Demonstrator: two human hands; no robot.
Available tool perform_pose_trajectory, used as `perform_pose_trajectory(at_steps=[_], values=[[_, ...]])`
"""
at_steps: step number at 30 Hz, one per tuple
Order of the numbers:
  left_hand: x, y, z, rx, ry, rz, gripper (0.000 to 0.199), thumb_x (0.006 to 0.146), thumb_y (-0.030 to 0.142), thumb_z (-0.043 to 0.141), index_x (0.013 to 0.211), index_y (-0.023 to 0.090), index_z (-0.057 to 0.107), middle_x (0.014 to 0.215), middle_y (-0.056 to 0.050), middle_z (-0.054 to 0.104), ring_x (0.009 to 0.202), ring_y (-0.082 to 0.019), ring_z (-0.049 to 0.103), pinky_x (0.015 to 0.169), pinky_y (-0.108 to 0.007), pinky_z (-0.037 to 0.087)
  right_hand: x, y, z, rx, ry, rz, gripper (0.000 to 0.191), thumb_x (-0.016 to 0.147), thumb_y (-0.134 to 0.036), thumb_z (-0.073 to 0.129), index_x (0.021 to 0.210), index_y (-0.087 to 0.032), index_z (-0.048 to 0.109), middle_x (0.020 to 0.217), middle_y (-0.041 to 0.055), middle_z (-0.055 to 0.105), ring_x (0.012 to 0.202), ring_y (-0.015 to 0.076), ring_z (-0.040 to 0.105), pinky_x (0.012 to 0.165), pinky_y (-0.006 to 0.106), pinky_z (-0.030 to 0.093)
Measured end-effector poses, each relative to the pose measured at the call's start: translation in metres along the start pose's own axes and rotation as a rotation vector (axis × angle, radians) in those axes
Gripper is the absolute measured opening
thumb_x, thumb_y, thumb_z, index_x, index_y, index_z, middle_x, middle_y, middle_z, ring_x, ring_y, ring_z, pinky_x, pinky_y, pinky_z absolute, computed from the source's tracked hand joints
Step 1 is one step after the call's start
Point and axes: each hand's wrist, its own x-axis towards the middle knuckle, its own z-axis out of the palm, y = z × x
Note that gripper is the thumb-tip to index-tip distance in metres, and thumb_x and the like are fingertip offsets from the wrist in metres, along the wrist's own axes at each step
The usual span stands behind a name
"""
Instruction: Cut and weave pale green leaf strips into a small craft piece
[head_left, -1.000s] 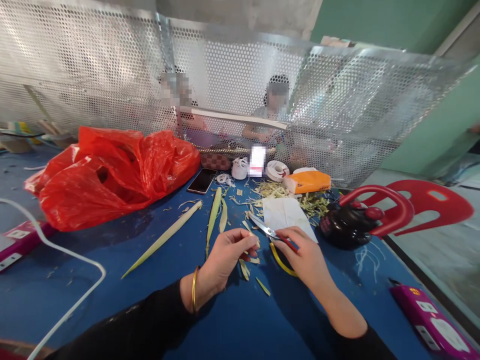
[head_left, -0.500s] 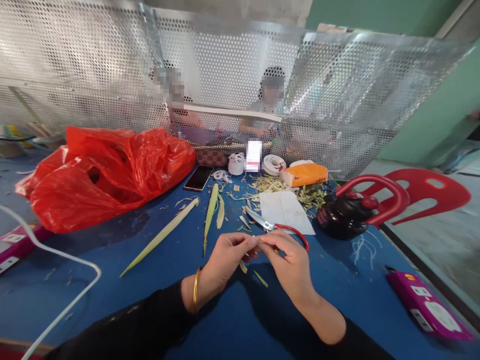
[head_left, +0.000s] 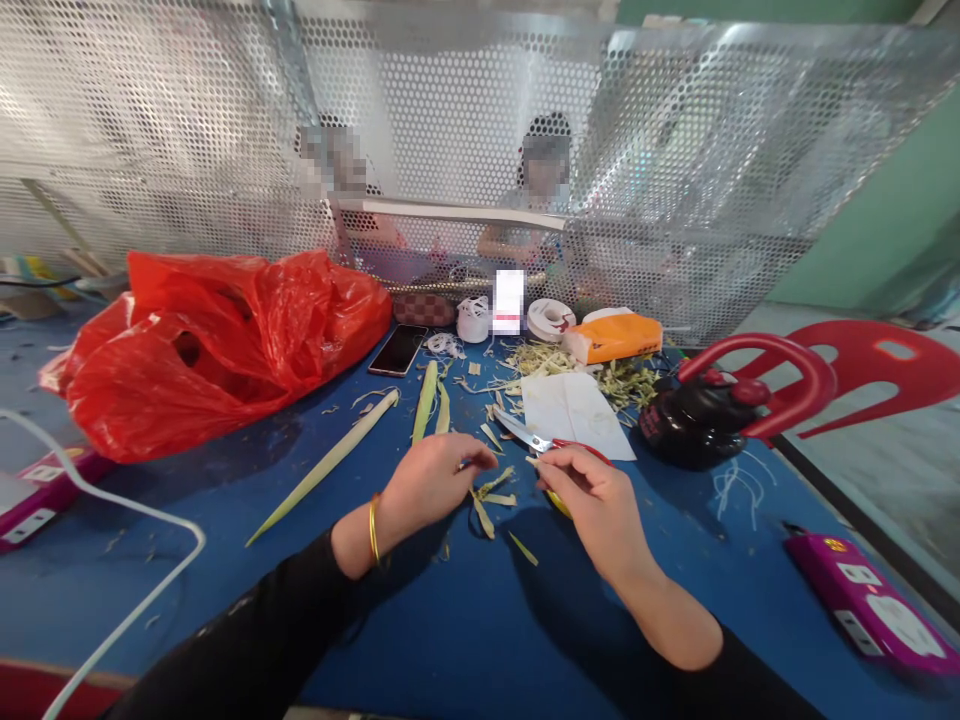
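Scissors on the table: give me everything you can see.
The scissors have silvery, metal-looking blades, a pivot, and one red and one yellow handle, spread apart. They lie on the blue table, blades pointing away and to the left, beside the white sheet. The right hand hides part of the handles; can't tell whether it touches them.

A workshop-like space, its blue worktable (head_left: 465, 640) strewn with plant scraps (head_left: 544, 362) beyond the right hand (head_left: 592, 500), backed by perforated metal sheeting (head_left: 465, 110).
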Motion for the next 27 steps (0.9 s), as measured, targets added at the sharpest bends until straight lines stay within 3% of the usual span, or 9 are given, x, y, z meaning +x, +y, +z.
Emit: perform_pose_trajectory(at_steps=[3, 6, 9, 12, 15, 18, 20, 23, 27], values=[[0.001, -0.006, -0.009, 0.306, -0.106, 0.139, 0.038, 0.070, -0.001, 0.045, 0.092, 0.019, 0.071, 0.094, -0.005, 0.072, 0.093, -0.021, 0.063, 0.085, -0.033, 0.045, 0.002, 0.001, -0.004, 0.028, -0.017, 0.052, 0.014, 0.082, -0.032, 0.065, 0.076, -0.019, 0.067, 0.073, 0.0004, 0.065, 0.067, 0.0167, 0.064, 0.066, 0.027, 0.049], [0.001, -0.010, -0.005, 0.389, -0.178, 0.177, 0.026, 0.071, 0.007, 0.055, 0.090, 0.017, 0.070, 0.093, -0.006, 0.070, 0.093, -0.023, 0.062, 0.083, -0.033, 0.045, 0.001, 0.003, -0.005, 0.053, -0.055, 0.080, 0.016, 0.082, -0.034, 0.065, 0.076, -0.019, 0.066, 0.072, 0.0003, 0.064, 0.068, 0.0167, 0.064, 0.066, 0.027, 0.048], [0.002, -0.010, 0.002, 0.372, -0.175, 0.148, 0.013, 0.077, 0.015, 0.058, 0.082, 0.018, 0.069, 0.087, -0.005, 0.070, 0.087, -0.022, 0.062, 0.080, -0.032, 0.044, 0.001, 0.003, -0.004, 0.059, -0.076, 0.091, 0.016, 0.083, -0.035, 0.063, 0.079, -0.019, 0.065, 0.071, 0.0008, 0.064, 0.068, 0.0172, 0.062, 0.064, 0.027, 0.048], [0.003, -0.005, 0.006, 0.207, -0.090, 0.051, 0.011, 0.081, 0.019, 0.057, 0.084, 0.019, 0.067, 0.085, -0.003, 0.071, 0.083, -0.020, 0.063, 0.076, -0.031, 0.044, 0.002, 0.000, -0.006, 0.050, -0.054, 0.056, 0.016, 0.082, -0.034, 0.063, 0.077, -0.020, 0.065, 0.079, 0.0034, 0.066, 0.076, 0.0191, 0.062, 0.068, 0.028, 0.049], [0.001, 0.002, 0.008, -0.153, 0.003, -0.082, 0.008, 0.080, 0.023, 0.058, 0.082, 0.019, 0.065, 0.082, -0.002, 0.071, 0.078, -0.018, 0.064, 0.073, -0.028, 0.045, 0.002, -0.003, -0.010, 0.072, -0.029, 0.016, 0.015, 0.082, -0.032, 0.062, 0.073, -0.020, 0.065, 0.101, 0.0065, 0.067, 0.094, 0.0222, 0.063, 0.081, 0.030, 0.049], [-0.001, 0.007, 0.013, -0.608, -0.009, -0.210, 0.013, 0.079, 0.030, 0.061, 0.077, 0.017, 0.059, 0.072, -0.002, 0.071, 0.068, -0.015, 0.064, 0.068, -0.026, 0.048, 0.001, -0.005, -0.012, 0.080, -0.046, 0.012, 0.014, 0.083, -0.031, 0.062, 0.074, -0.021, 0.065, 0.113, 0.0078, 0.066, 0.106, 0.0253, 0.061, 0.091, 0.035, 0.046], [-0.002, 0.007, 0.018, -0.776, -0.022, -0.274, 0.019, 0.077, 0.034, 0.065, 0.076, 0.017, 0.057, 0.067, -0.002, 0.070, 0.062, -0.014, 0.063, 0.065, -0.026, 0.048, -0.001, -0.006, -0.012, 0.066, -0.075, -0.005, 0.014, 0.084, -0.031, 0.062, 0.075, -0.021, 0.066, 0.116, 0.0092, 0.066, 0.112, 0.0275, 0.059, 0.097, 0.039, 0.043], [-0.002, 0.006, 0.023, -0.853, -0.026, -0.324, 0.026, 0.075, 0.039, 0.069, 0.074, 0.016, 0.058, 0.063, -0.002, 0.068, 0.056, -0.012, 0.060, 0.061, -0.025, 0.047, -0.003, -0.007, -0.011, 0.052, -0.131, -0.034, 0.012, 0.084, -0.030, 0.061, 0.078, -0.022, 0.067, 0.116, 0.0099, 0.067, 0.115, 0.0292, 0.058, 0.099, 0.042, 0.042], [-0.003, 0.006, 0.027, -0.796, 0.018, -0.328, 0.026, 0.074, 0.040, 0.069, 0.070, 0.015, 0.059, 0.058, 0.000, 0.065, 0.052, -0.010, 0.057, 0.056, -0.023, 0.045, -0.006, -0.010, -0.010, -0.024, -0.205, -0.121, 0.008, 0.083, -0.025, 0.062, 0.078, -0.024, 0.068, 0.113, 0.0071, 0.068, 0.112, 0.0273, 0.059, 0.095, 0.038, 0.046]])
